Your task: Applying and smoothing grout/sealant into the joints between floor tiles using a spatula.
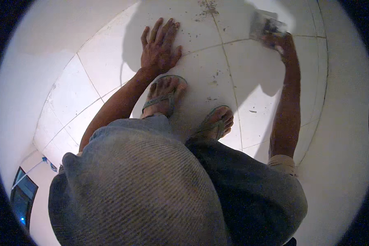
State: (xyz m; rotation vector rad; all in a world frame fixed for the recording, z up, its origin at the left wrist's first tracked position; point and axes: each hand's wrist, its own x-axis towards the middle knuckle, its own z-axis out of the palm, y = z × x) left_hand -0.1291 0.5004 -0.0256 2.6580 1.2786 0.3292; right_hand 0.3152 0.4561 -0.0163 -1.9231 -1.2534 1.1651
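My left hand [160, 51] lies flat on the white tiled floor [201, 69], its fingers spread and nothing in them. At the far right, close to the wall, my right hand [279, 42] is closed around a flat grey scraper [263, 25]. Motion smears the scraper and the fingers on it, so its exact shape is hard to read. It is held low over the tiles; whether it touches them I cannot tell. Dark crumbs and dirt marks [207, 12] dot the floor between and beyond my hands.
My feet in sandals [165, 98] stand close behind my left hand. White walls rise to the left and right [344, 102]. Grout lines cross the tiles, and small flakes [253, 111] lie between my right foot and right arm. A dark-framed opening [24, 192] shows at lower left.
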